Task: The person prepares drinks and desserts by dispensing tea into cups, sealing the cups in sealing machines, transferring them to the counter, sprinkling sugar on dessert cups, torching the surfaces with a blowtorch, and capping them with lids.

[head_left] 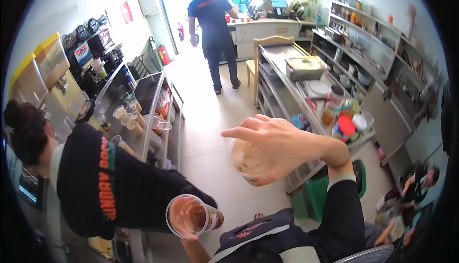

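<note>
My left hand is closed round the lower side of a clear plastic cup, low in front of my body. The cup is tilted with its open rim towards me, and reddish-brown colour shows through it. Higher and further right, my right hand grips a second clear plastic cup. Pale brown contents show through that wall; I cannot tell whether they are liquid or ice. One finger stretches out over its top, and the hand hides part of the cup. The two cups are apart.
Close on my left stands a co-worker in a dark shirt, beside a steel counter with several filled cups. A steel table with tubs is on the right, a green bin below it. Another person stands ahead in the aisle.
</note>
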Demonstrator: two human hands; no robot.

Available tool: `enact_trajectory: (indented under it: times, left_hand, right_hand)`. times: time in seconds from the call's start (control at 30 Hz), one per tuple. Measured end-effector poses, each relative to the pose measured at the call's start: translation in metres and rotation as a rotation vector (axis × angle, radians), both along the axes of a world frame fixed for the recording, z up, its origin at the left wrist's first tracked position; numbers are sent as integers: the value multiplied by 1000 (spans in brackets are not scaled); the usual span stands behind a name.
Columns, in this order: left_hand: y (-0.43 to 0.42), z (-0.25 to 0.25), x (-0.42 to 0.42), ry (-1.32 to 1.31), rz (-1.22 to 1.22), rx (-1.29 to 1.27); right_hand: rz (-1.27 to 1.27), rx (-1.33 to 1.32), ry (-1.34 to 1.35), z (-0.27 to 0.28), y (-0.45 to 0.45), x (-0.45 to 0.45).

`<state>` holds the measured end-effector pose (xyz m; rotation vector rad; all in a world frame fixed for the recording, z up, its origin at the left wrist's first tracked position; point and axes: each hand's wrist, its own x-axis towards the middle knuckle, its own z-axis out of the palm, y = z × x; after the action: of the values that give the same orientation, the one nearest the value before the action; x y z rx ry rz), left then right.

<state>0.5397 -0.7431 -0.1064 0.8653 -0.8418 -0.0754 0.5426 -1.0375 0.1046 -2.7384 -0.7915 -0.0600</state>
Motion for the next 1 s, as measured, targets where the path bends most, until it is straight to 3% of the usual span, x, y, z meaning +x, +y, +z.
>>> enact_trajectory:
  times: [0.17,0.23,0.3,0.57,0.77,0.83,0.97,1.0]
  left_hand:
    - [-73,8,87,-47,7,-22]
    - [-83,3,125,14,13,-37]
    - [-89,-4,164,154,-58,-85]
    - [-116,6,373,120,-44,-119]
    - [-137,29,498,99,184,5]
    - [-142,32,531,151,205,-82]
    - [-136,18,589,54,442,23]
    - [-138,17,593,138,515,-24]
  right_hand:
    - [6,11,-60,4,-75,83]
    - [-116,30,-23,7,-90,127]
    - [-50,70,-79,-2,-106,172]
    - [-60,151,-56,27,-132,364]
    - [78,152,-87,41,-148,515]
    - [98,147,-13,39,-153,572]
    - [293,75,-112,39,-149,685]
    - [333,71,-192,41,-143,707]
